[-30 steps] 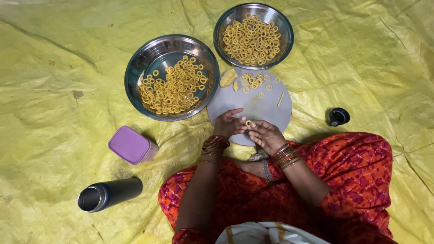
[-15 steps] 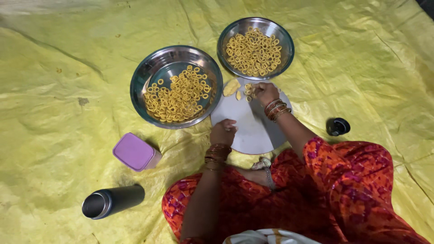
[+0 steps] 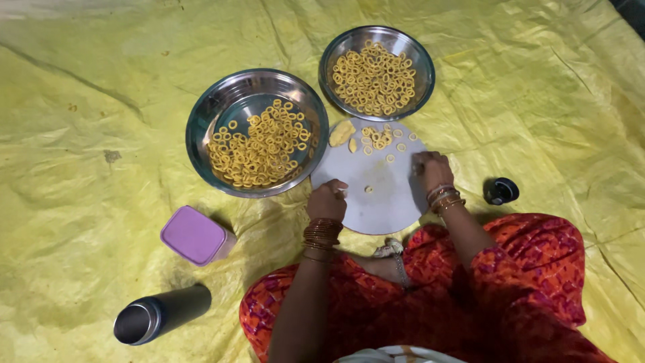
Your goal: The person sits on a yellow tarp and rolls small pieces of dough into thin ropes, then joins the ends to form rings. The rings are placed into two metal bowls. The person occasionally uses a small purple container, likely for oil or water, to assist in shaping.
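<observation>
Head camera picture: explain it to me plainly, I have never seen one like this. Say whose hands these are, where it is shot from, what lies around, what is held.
The camera sits on a person's head and looks down at their own bare hands. They sit on a yellow sheet. The left hand and the right hand rest on a round grey board bearing a dough lump and some small rings. Two steel bowls hold many such rings. Nearby lie a purple box, a dark flask and a black cap. Whether the fingers pinch anything cannot be told.
</observation>
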